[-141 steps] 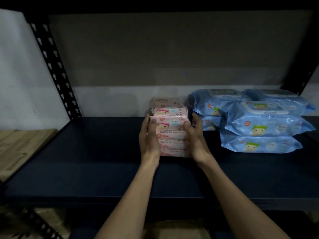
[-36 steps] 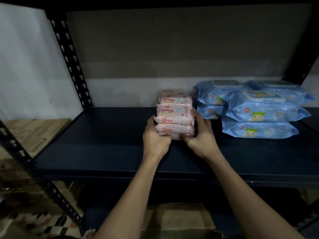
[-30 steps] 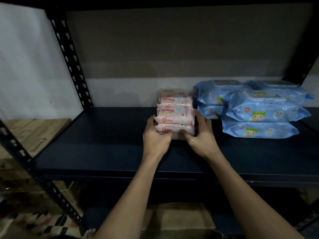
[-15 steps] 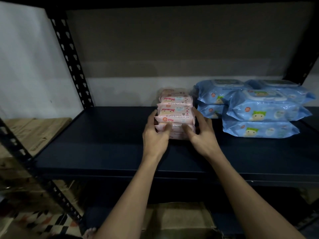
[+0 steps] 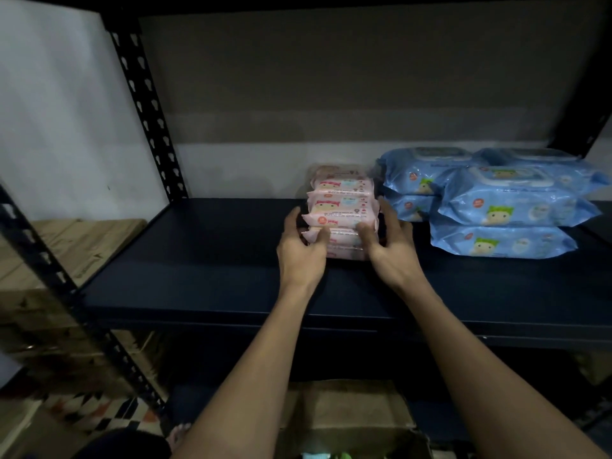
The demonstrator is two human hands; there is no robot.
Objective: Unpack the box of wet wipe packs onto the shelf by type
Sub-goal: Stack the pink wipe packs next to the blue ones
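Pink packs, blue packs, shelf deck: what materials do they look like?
Pink packs: thin, soft plastic film, glossy; the wrapper wrinkles and glints.
Blue packs: similar glossy film, puffy, crimped ends, with what looks like a rigid plastic flip lid on top.
Shelf deck: probably painted metal, dark matt blue; smooth, flat, folded front lip. A coated board cannot be ruled out.
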